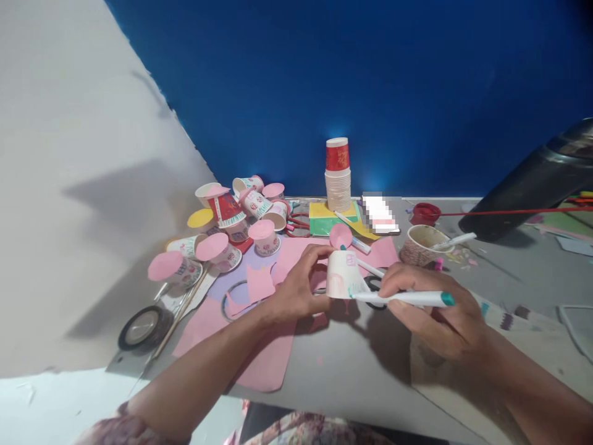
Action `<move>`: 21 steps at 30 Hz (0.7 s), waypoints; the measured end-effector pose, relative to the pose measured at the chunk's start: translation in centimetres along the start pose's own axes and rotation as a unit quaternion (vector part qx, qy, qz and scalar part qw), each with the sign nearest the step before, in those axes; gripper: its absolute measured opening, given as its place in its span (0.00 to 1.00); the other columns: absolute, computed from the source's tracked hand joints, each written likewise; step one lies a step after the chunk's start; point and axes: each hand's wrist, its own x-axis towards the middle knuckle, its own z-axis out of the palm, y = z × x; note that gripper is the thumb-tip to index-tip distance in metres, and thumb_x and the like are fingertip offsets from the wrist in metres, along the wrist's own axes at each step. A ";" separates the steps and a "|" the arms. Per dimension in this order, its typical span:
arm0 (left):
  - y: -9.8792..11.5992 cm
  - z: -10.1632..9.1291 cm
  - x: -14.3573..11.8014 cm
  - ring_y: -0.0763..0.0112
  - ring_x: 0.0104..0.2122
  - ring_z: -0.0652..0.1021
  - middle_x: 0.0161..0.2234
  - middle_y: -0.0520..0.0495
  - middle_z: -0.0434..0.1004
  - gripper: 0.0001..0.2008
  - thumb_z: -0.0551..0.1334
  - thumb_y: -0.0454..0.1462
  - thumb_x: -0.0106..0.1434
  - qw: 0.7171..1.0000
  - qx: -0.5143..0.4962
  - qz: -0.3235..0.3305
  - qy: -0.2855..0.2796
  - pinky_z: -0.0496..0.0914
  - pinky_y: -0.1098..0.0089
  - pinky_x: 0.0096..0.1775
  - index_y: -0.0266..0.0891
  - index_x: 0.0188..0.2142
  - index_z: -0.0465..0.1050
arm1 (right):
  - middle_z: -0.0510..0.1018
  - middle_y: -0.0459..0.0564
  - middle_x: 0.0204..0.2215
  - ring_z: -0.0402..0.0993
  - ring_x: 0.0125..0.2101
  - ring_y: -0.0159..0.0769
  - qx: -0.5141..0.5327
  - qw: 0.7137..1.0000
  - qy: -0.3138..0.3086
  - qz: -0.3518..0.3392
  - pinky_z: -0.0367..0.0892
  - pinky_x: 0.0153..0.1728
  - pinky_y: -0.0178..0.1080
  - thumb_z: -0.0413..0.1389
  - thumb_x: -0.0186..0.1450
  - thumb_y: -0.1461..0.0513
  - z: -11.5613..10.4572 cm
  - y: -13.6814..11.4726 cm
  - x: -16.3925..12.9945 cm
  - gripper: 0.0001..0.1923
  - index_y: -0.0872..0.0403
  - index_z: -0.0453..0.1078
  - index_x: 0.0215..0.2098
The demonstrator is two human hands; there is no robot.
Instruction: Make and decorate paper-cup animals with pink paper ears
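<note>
A small white paper cup (339,276) is held up over the table, gripped at its left side between the thumb and fingers of my left hand (309,284). It bears a pink drawn mark near its top right and green strokes low on its right side. My right hand (430,309) is closed around a white marker (407,299) with a green end. The marker's tip touches the cup's lower right edge. Behind the cup, black-handled scissors (376,290) lie partly hidden. Pink paper sheets (264,364) spread beneath my left forearm.
Several decorated cups with pink paper discs (266,238) crowd the back left. A cup stack (338,179) stands on a green-yellow box (324,221). Black tape (144,329) lies left. A patterned cup (424,245) holding a white stick, red cord (426,214) and dark bottle (519,185) are right.
</note>
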 end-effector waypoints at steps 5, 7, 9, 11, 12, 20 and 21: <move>0.0 0.0 -0.1 0.50 0.61 0.72 0.59 0.42 0.66 0.36 0.75 0.33 0.50 1.000 0.004 0.003 0.001 0.68 0.50 0.63 0.48 0.58 0.67 | 0.80 0.45 0.30 0.78 0.28 0.37 -0.007 1.000 0.026 -0.012 0.71 0.28 0.38 0.54 0.67 0.68 0.1 -0.2 0.3 0.09 0.48 0.70 0.41; -0.1 0.1 -0.1 0.51 0.60 0.72 0.59 0.42 0.66 0.36 0.74 0.32 0.50 1.000 -0.002 -0.001 0.004 0.68 0.51 0.63 0.47 0.58 0.67 | 0.79 0.45 0.28 0.76 0.25 0.35 0.003 1.000 0.001 0.004 0.69 0.24 0.37 0.54 0.68 0.67 0.0 -0.3 0.3 0.07 0.48 0.71 0.38; 0.0 0.1 -0.1 0.52 0.61 0.72 0.60 0.42 0.66 0.36 0.73 0.30 0.51 1.000 -0.009 -0.005 0.011 0.67 0.52 0.64 0.46 0.58 0.66 | 0.80 0.45 0.28 0.75 0.23 0.34 0.014 0.999 0.022 0.029 0.67 0.23 0.36 0.55 0.68 0.67 0.0 -0.3 0.0 0.07 0.49 0.72 0.39; 0.0 0.1 0.0 0.52 0.61 0.72 0.61 0.41 0.67 0.36 0.73 0.30 0.51 1.000 -0.011 -0.006 0.019 0.66 0.51 0.64 0.46 0.58 0.66 | 0.82 0.45 0.31 0.76 0.24 0.34 0.019 0.995 0.081 0.052 0.69 0.25 0.37 0.56 0.70 0.66 0.0 -0.1 -0.3 0.08 0.48 0.74 0.44; 0.0 0.1 0.0 0.52 0.62 0.72 0.61 0.41 0.67 0.36 0.73 0.30 0.52 1.000 -0.013 -0.005 0.023 0.65 0.51 0.65 0.46 0.59 0.66 | 0.82 0.45 0.32 0.76 0.25 0.33 0.018 0.992 0.108 0.061 0.70 0.26 0.37 0.55 0.71 0.66 0.1 0.0 -0.4 0.10 0.48 0.74 0.47; -0.2 0.4 0.3 0.50 0.65 0.70 0.64 0.42 0.68 0.38 0.76 0.33 0.52 0.983 -0.178 -0.035 -0.011 0.68 0.51 0.63 0.51 0.60 0.67 | 0.83 0.52 0.43 0.79 0.34 0.41 -0.037 0.992 0.049 0.106 0.74 0.34 0.42 0.72 0.58 0.48 0.1 1.4 0.8 0.36 0.49 0.71 0.60; -0.2 0.5 0.3 0.50 0.65 0.71 0.65 0.42 0.68 0.38 0.77 0.33 0.52 0.980 -0.196 -0.042 -0.018 0.69 0.51 0.62 0.51 0.61 0.67 | 0.83 0.54 0.47 0.79 0.34 0.41 -0.036 0.992 0.022 0.115 0.75 0.33 0.41 0.73 0.55 0.48 0.1 1.5 1.0 0.42 0.50 0.69 0.62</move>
